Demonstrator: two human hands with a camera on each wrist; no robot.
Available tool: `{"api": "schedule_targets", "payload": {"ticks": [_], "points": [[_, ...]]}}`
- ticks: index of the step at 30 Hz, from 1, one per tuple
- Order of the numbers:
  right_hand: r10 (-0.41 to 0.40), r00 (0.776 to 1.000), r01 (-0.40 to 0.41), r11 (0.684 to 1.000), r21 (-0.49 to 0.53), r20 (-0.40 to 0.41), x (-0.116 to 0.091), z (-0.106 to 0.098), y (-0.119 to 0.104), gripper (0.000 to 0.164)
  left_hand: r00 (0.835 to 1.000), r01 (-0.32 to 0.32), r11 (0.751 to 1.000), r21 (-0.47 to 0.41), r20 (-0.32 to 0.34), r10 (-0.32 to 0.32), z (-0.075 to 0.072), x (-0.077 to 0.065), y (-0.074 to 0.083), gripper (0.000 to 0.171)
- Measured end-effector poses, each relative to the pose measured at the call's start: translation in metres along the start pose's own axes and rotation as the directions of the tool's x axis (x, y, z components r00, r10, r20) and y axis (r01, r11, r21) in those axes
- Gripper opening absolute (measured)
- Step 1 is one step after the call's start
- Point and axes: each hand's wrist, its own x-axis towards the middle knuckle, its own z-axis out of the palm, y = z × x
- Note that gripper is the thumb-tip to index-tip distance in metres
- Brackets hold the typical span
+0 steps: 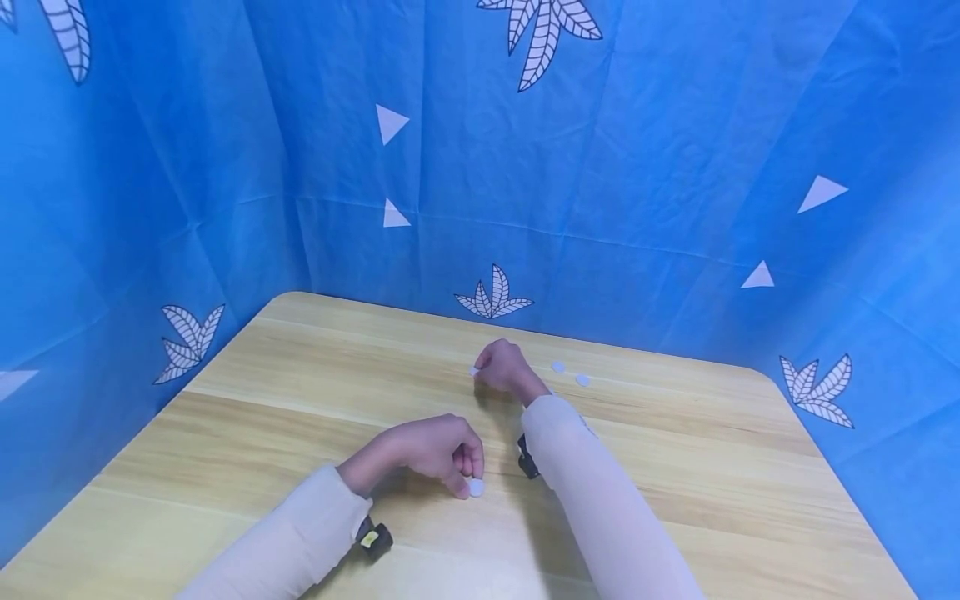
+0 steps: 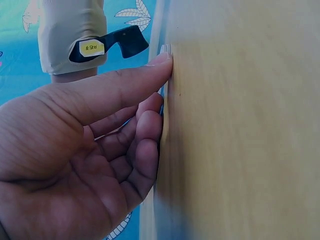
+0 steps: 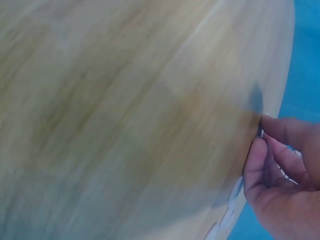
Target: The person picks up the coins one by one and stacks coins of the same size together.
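Note:
In the head view my left hand is low over the wooden table, its thumb and index finger around a small white disc at the tabletop. The left wrist view shows the thumb tip against the pale disc's edge, with the other fingers curled. Farther back, my right hand pinches another white disc near the table's far edge. Only a sliver of that disc shows between the fingertips in the right wrist view. Two more flat white discs lie to the right of this hand.
The wood-grain table has rounded far corners. A blue cloth with white leaf and triangle prints hangs behind it and along its sides. Black devices are strapped at both wrists. The right forearm stretches across the table's middle.

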Motion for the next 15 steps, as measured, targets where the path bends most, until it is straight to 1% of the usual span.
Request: {"api": "schedule_targets", "payload": {"ticks": [6,10,15], "points": [[-0.004,1.000,0.005,1.000,-0.021,0.031,0.0017,0.0001,0.0010,0.008,1.000,0.002,1.000,-0.006,0.001,-0.002,-0.0003,-0.0003,0.0010,0.023],[-0.029,0.999,0.030,0.999,-0.036,0.039,-0.0007,-0.0009,0.0011,0.006,1.000,0.000,1.000,0.000,0.001,0.000,0.0005,0.0004,-0.0005,0.022],[-0.067,0.997,0.068,0.997,-0.024,0.039,-0.0028,-0.0018,0.0016,0.009,1.000,-0.001,1.000,0.001,0.000,0.001,0.0011,0.0009,-0.0020,0.023]]}}
